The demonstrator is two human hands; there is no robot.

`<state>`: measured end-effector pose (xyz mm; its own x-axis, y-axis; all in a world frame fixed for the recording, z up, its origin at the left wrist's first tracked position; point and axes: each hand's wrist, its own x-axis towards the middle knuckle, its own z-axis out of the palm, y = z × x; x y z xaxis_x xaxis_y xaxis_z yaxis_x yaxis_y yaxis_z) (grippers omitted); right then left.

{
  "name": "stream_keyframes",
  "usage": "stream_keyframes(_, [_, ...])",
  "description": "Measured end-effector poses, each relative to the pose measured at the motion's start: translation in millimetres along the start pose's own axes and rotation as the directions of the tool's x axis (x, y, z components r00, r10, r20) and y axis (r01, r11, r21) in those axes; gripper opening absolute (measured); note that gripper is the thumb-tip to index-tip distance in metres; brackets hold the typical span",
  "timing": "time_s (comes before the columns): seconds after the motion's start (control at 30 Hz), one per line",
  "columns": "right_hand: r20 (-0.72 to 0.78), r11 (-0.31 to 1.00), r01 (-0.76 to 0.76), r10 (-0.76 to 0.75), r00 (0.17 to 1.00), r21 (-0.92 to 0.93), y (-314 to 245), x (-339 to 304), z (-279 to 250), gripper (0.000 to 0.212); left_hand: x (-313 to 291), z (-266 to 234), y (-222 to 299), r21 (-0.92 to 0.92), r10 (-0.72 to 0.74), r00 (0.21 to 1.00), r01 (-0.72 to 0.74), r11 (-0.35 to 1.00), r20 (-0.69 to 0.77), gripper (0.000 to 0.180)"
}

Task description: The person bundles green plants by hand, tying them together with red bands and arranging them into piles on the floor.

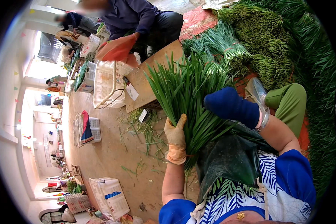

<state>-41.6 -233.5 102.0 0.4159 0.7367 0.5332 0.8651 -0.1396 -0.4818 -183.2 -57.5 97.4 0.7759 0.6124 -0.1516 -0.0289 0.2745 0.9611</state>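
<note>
My left hand [177, 136], in a yellowish glove with an orange cuff, is closed around the side of a big loose bunch of garlic chives [179, 86]. Their long flat green leaves fan out away from me, and the lower ends hang by my dark apron [227, 160]. Over the right side of the bunch is my right hand [231, 106], covered by a thick dark blue glove. Its fingers are hidden, so any grip there does not show. A wooden board [147, 86] lies just beyond the bunch.
Tied green bundles [227, 48] and a large stack of stems [265, 44] lie at the far right. A person [134, 18] sits opposite, holding an orange-red cloth or bag [115, 47]. White crates [108, 84] stand left, with leaf scraps [147, 130] on the floor.
</note>
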Motion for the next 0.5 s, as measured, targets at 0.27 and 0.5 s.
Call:
stream_keyframes(0.27, [-0.183, 0.944, 0.245, -0.287, 0.94, -0.221, -15, 34, -24, 0.039, -1, -4, -1, -0.01, -0.017, 0.999, 0.018, 1.0, 0.044, 0.027])
stream_keyframes(0.5, [0.358, 0.869, 0.447, -0.357, 0.863, -0.211, -36, -17, -10, 0.042, 6, -24, 8, -0.194, -0.068, 0.998, 0.07, 0.979, 0.017, 0.03])
